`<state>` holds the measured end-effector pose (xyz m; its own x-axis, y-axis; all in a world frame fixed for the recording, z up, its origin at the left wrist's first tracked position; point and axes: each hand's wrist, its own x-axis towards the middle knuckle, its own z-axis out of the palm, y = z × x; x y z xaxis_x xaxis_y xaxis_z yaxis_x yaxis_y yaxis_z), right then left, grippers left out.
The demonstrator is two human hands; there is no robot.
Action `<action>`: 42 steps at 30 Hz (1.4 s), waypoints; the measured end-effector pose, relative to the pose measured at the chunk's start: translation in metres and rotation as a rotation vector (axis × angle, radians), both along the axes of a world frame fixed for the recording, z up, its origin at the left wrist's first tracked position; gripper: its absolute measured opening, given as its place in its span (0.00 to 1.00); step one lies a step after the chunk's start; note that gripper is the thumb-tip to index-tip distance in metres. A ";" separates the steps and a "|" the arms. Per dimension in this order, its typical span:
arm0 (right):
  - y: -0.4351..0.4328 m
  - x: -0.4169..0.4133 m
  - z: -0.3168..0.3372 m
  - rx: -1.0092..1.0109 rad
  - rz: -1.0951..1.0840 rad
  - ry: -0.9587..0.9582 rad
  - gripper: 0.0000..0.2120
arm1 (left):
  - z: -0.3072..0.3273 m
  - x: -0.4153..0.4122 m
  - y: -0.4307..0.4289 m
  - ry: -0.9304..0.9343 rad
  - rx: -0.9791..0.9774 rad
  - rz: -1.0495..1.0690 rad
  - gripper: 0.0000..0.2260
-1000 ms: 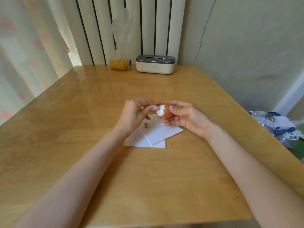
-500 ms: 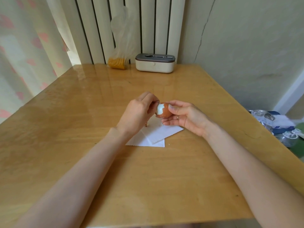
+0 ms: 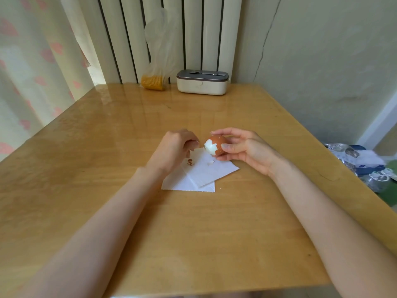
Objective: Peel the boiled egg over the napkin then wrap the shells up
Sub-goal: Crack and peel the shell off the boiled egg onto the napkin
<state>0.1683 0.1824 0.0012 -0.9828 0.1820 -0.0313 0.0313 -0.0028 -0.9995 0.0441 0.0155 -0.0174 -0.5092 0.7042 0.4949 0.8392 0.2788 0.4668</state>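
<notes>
My right hand (image 3: 247, 149) grips a brown boiled egg (image 3: 217, 144) between thumb and fingertips, just above the far corner of the white napkin (image 3: 206, 172). The egg's left end is bare white where shell has come off. My left hand (image 3: 175, 147) hovers over the napkin's left side, apart from the egg, with its fingers curled downward. Whether those fingertips pinch a shell bit is hidden. Small shell pieces (image 3: 190, 161) lie on the napkin under that hand, and a pale fragment (image 3: 211, 162) lies below the egg.
The napkin lies on a wooden table (image 3: 193, 233). At the far edge stand a cream lidded box (image 3: 202, 83) and a plastic bag with something yellow (image 3: 153, 82), against a radiator. Clutter lies on the floor (image 3: 365, 166) past the table's right edge.
My left hand has left the egg and moved left and down over the napkin. A larger white patch shows on the egg, and a new fragment lies on the napkin.
</notes>
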 end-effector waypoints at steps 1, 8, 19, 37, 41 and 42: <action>0.000 0.000 0.000 0.014 -0.004 -0.003 0.16 | -0.001 0.000 0.000 0.032 -0.053 -0.016 0.07; -0.002 0.000 0.000 0.044 -0.013 -0.018 0.15 | 0.002 0.008 -0.001 0.165 -0.084 0.068 0.10; -0.007 -0.001 -0.002 0.041 -0.028 -0.022 0.14 | 0.011 0.015 0.001 -0.111 0.172 -0.102 0.11; -0.007 -0.005 -0.004 -0.092 0.028 -0.025 0.17 | 0.015 0.017 0.001 0.182 0.223 -0.153 0.10; -0.006 -0.005 -0.005 -0.089 0.038 -0.016 0.15 | 0.013 0.017 0.002 0.207 0.222 -0.139 0.06; -0.006 -0.004 -0.005 -0.074 0.043 -0.016 0.15 | 0.012 0.016 0.003 0.205 0.219 -0.130 0.05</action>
<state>0.1640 0.1762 -0.0039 -0.9890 0.1361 -0.0585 0.0487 -0.0745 -0.9960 0.0599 0.0181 -0.0050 -0.2962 0.6219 0.7249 0.9439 0.0748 0.3215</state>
